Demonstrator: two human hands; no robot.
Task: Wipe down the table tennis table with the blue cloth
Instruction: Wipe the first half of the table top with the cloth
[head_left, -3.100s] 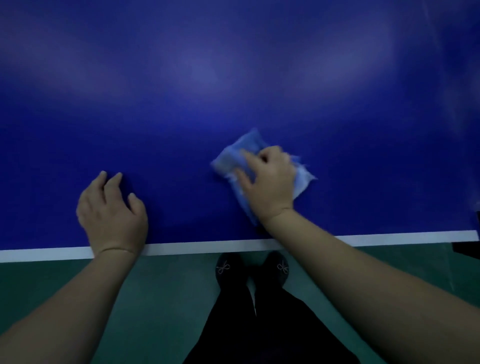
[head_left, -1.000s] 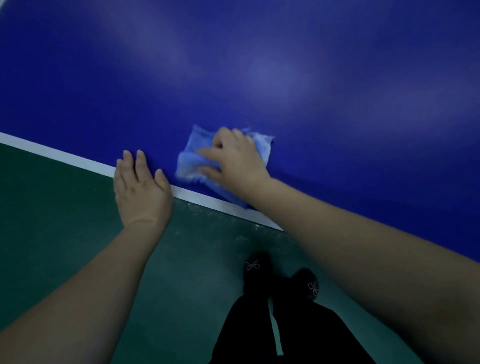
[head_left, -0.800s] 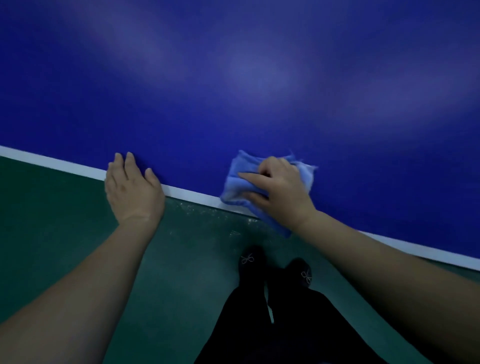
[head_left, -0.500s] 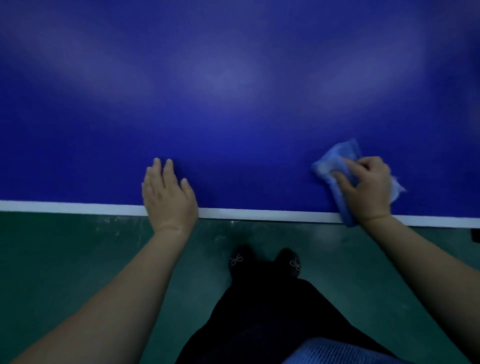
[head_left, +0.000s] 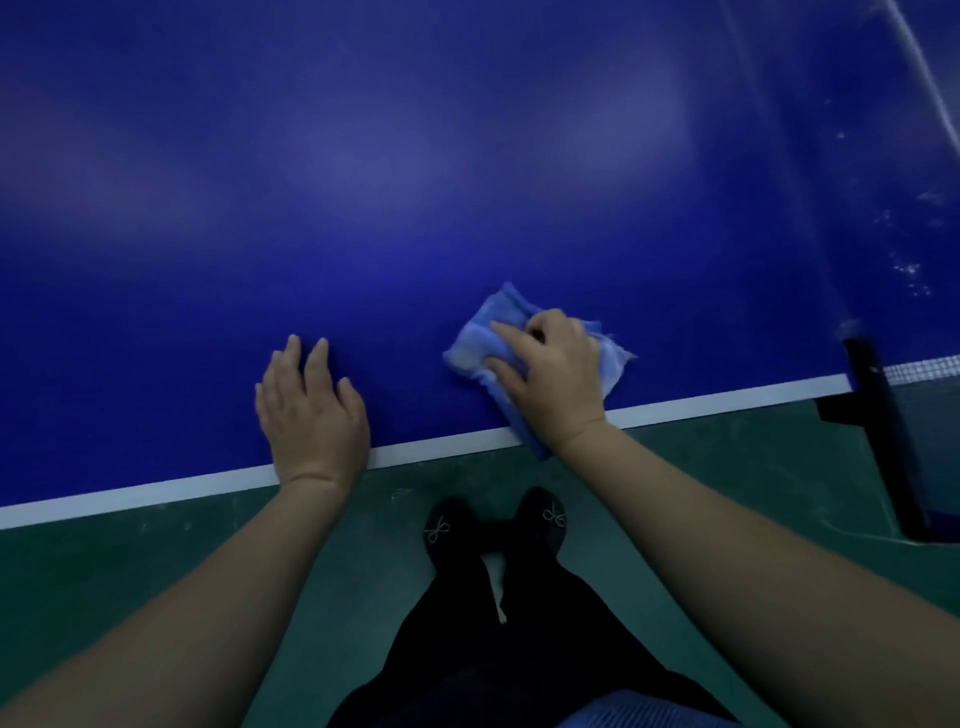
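Blue cloth (head_left: 480, 338): one, under right hand (head_left: 553, 382).

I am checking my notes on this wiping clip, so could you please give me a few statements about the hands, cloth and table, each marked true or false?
1. The right hand grips the blue cloth on the table. True.
2. The left hand holds a second cloth. False: it rests flat on the table, holding nothing.
3. The cloth lies near the white edge line. True.
4. The net post stands to the person's left. False: it is at the right.
5. The floor is red. False: it is green.
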